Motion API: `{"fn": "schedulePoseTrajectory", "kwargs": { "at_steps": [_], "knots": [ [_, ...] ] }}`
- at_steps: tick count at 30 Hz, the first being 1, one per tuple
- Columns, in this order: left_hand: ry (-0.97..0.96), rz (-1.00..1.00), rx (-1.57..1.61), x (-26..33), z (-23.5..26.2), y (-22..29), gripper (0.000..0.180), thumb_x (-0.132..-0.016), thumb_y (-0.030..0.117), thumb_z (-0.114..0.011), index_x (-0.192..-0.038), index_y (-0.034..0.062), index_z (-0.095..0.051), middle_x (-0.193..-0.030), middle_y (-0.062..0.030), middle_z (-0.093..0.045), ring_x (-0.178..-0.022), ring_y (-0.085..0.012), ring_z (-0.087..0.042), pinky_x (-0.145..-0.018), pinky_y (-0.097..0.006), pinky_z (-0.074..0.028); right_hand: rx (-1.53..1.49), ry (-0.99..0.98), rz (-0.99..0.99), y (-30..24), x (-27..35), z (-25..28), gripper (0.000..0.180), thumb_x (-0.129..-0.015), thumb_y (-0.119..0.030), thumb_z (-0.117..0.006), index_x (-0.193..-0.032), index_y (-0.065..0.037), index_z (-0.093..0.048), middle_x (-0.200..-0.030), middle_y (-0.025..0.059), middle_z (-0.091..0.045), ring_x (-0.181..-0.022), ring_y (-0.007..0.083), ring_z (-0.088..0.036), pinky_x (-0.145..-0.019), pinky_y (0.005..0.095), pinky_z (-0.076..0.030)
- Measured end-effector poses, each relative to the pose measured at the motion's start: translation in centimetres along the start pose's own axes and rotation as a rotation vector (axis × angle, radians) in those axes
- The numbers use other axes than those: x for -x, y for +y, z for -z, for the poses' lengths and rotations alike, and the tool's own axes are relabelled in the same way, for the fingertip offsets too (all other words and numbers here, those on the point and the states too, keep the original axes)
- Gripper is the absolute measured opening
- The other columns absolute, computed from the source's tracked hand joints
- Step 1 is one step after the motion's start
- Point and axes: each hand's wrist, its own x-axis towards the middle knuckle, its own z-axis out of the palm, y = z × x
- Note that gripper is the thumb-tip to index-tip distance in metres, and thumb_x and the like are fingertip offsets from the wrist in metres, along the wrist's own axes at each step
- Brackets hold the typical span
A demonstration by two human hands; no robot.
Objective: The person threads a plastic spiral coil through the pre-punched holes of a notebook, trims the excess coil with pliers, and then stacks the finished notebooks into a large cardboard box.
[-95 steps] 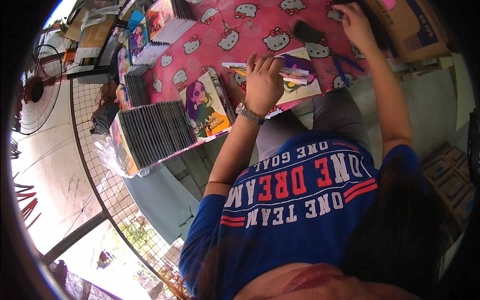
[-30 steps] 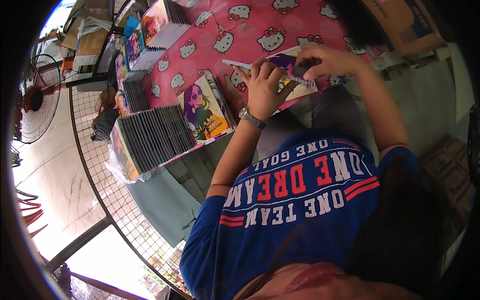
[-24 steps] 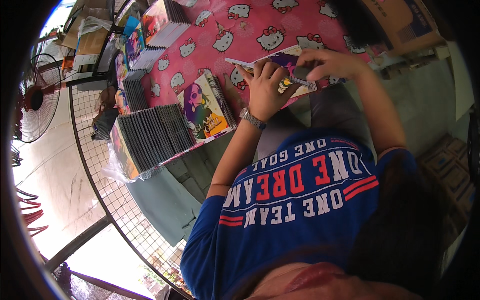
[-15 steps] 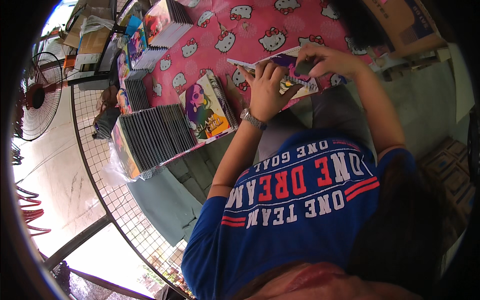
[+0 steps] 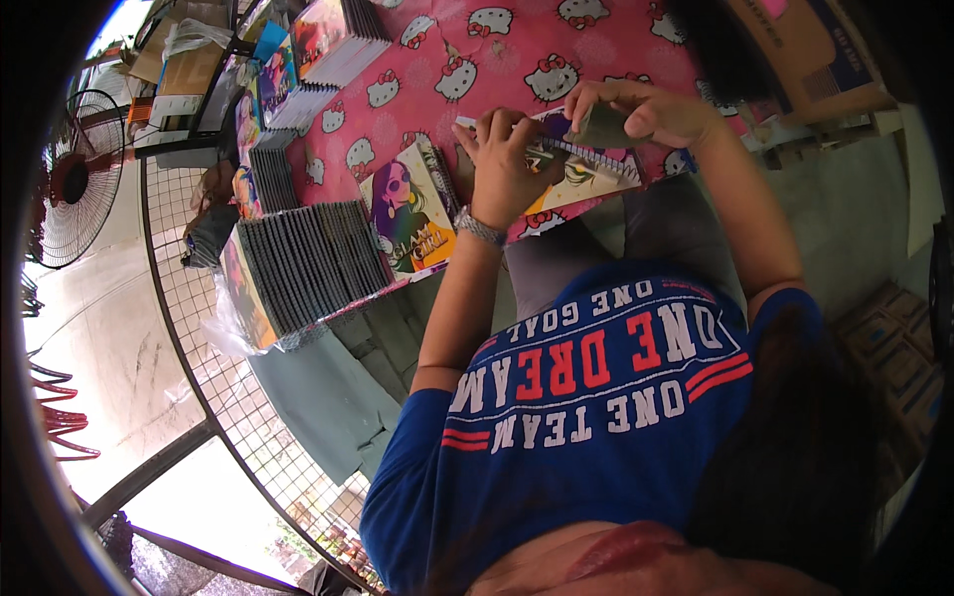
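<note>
A spiral notebook with a bright illustrated cover lies at the table's near edge, in front of my lap. Along it runs a pale wire coil. My left hand, a watch on its wrist, is closed over the notebook's left end, with fingers bent and thumb pressed toward the coil. Just above the right part of the notebook, my right hand is curled around a greyish-green flat piece, whose kind I cannot make out. Left of my left hand lies another notebook showing a drawn figure in sunglasses.
Many spiral notebooks stand in a dense row at the table's left corner, with more stacks behind. The pink tablecloth has cartoon cats. A cardboard box sits far right; a fan stands left beside a wire grid.
My right hand has shifted slightly left and up, and its fingers have lifted with the greyish-green piece. My left hand has moved slightly left along the notebook. More of the coil shows.
</note>
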Motion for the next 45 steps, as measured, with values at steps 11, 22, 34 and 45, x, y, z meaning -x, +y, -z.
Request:
{"fn": "schedulePoseTrajectory", "kwargs": {
  "at_steps": [11, 22, 34, 45],
  "knots": [
    [-0.033, -0.018, 0.079, 0.2, -0.5, 0.3, 0.041, -0.060, 0.028, -0.084, -0.094, 0.0159, -0.064, -0.098, -0.0018, -0.057, -0.105, -0.0271, -0.053, -0.095, -0.056, -0.031, 0.350, 0.029, -0.005, 0.1, 0.2, 0.2, 0.049, -0.074, -0.038, -0.073, -0.109, -0.005, -0.064, -0.115, 0.0046, -0.053, -0.109, 0.0163, -0.052, -0.097, 0.0313, -0.040],
    [0.040, -0.027, 0.246, -0.4, -0.5, -0.1, 0.035, -0.065, 0.012, -0.080, -0.095, 0.0109, -0.063, -0.100, -0.0072, -0.059, -0.100, -0.0313, -0.053, -0.089, -0.043, -0.040, 0.412, 0.118, -0.117, 0.2, 0.6, 1.2, 0.046, -0.072, -0.026, -0.070, -0.113, -0.006, -0.064, -0.114, 0.0032, -0.055, -0.107, 0.0170, -0.051, -0.095, 0.0311, -0.040],
    [-0.146, 0.108, 0.460, -0.9, 0.7, -2.4, 0.030, -0.074, 0.001, -0.076, -0.100, 0.0020, -0.062, -0.097, -0.0091, -0.060, -0.082, -0.0213, -0.064, -0.073, -0.032, -0.052, 0.224, -0.082, 0.020, -0.3, -2.2, 1.3, 0.057, -0.072, -0.041, -0.077, -0.114, -0.004, -0.064, -0.117, 0.0064, -0.055, -0.112, 0.0186, -0.054, -0.099, 0.0330, -0.041],
    [-0.150, 0.107, 0.474, -1.1, 1.0, -2.5, 0.029, -0.075, 0.002, -0.076, -0.101, 0.0010, -0.061, -0.093, -0.0089, -0.061, -0.079, -0.0202, -0.064, -0.073, -0.032, -0.051, 0.246, 0.035, -0.062, 0.1, -3.4, 1.7, 0.054, -0.069, -0.036, -0.075, -0.113, -0.007, -0.065, -0.106, 0.0024, -0.058, -0.101, 0.0155, -0.052, -0.094, 0.0307, -0.039]
  ]
}}
